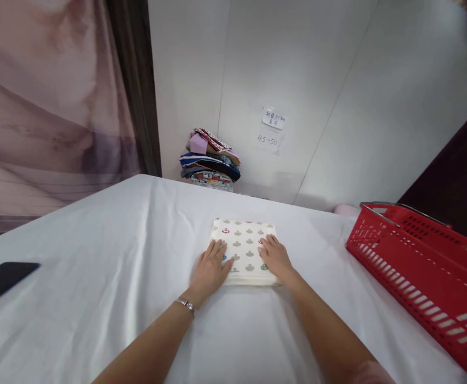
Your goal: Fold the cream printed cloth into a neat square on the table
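Observation:
A folded white cloth [243, 249] printed with grey mushroom-like shapes and a few coloured ones lies flat near the middle of the table. My left hand [210, 268] rests on its left edge, fingers stretched out. On the right edge lies my right hand [275, 257], palm down with the fingers extended. Neither hand grips the cloth; both press lightly on its top. A silver bracelet [187, 305] circles my left wrist. The layers of the fold show along the near edge.
The table wears a white cloth cover [161, 240]. At the right edge stands a red plastic basket [417, 261] with metal handles. A dark flat object [5, 280] lies at far left. Behind the table is a stack of folded fabrics [210, 160] against the wall, near paper notes [274, 119].

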### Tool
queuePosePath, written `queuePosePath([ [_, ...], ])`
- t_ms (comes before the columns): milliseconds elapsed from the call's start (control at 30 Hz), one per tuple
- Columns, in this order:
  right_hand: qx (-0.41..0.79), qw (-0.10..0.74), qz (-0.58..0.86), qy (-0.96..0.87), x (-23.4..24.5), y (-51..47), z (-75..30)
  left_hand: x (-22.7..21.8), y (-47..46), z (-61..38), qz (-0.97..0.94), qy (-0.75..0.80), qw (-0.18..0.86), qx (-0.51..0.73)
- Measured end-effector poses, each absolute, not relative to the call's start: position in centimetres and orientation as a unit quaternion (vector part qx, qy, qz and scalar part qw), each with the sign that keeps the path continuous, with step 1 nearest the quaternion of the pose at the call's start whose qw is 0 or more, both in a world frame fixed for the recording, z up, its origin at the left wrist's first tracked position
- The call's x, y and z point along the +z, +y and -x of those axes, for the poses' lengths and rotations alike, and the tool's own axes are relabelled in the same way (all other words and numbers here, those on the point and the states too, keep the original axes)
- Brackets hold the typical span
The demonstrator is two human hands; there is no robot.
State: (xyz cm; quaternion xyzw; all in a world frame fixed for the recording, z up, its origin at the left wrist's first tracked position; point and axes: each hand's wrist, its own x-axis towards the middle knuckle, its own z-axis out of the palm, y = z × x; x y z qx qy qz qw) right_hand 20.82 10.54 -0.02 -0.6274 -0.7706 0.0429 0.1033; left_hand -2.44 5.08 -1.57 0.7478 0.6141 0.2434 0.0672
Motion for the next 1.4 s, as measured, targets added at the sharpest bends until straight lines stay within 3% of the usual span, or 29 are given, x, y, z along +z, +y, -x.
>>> queuePosePath([
  [367,0.162,0.182,0.642,-0.727,-0.4,11.3,-22.5,-1.2,4.9,2.4,-0.747,0.618,0.079,0.232],
  [633,0.111,0.133,0.641,-0.748,-1.1,10.6,-22.8,-1.0,4.8,2.3,-0.745,0.62,0.084,0.231],
  [1100,0.114,0.187,0.637,-0.739,-1.5,10.4,-23.1,-1.6,5.0,2.5,-0.748,0.607,0.076,0.259],
  [1400,0.013,0.152,0.631,-0.761,-0.9,9.6,-22.4,-1.5,5.0,2.5,-0.747,0.607,0.081,0.258],
])
